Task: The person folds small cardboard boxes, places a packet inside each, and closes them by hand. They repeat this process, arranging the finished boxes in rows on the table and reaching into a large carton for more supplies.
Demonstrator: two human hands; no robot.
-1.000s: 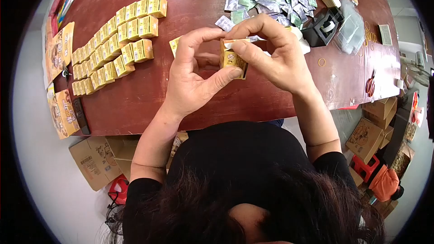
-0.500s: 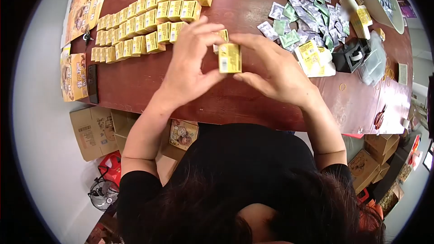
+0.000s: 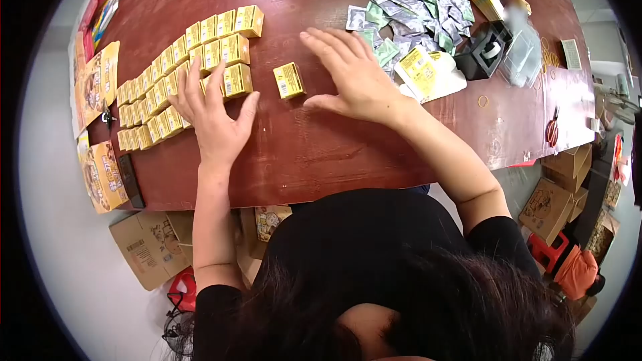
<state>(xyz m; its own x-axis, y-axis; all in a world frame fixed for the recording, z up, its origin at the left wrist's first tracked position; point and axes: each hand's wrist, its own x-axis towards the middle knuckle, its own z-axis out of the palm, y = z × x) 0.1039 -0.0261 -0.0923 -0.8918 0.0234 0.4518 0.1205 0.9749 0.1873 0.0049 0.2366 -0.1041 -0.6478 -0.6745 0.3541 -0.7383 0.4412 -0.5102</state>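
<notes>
Rows of small yellow boxes [image 3: 208, 55] stand on the dark red table [image 3: 301, 154] at the left. Over the front row hovers my left hand [image 3: 215, 120], fingers spread, hiding some of the boxes; whether it touches them I cannot tell. A single yellow box [image 3: 289, 81] sits apart, to the right of the rows. My right hand [image 3: 354, 80] is just right of this box, its thumb and fingers apart and nothing between them. Behind and beside the right hand lies a pile of purple and green sachets [image 3: 418, 10].
Flattened yellow cartons [image 3: 428, 73] lie by the sachets, with a black dispenser [image 3: 481, 52] and a clear plastic container [image 3: 520, 53] farther right. Red scissors [image 3: 552, 127] are near the right edge. Printed yellow sheets [image 3: 100, 87] and a black bar [image 3: 131, 180] lie at the left.
The yellow box held between both hands is now on the table, released. My left hand has moved left over the rows, and the right hand has opened. The view has shifted.
</notes>
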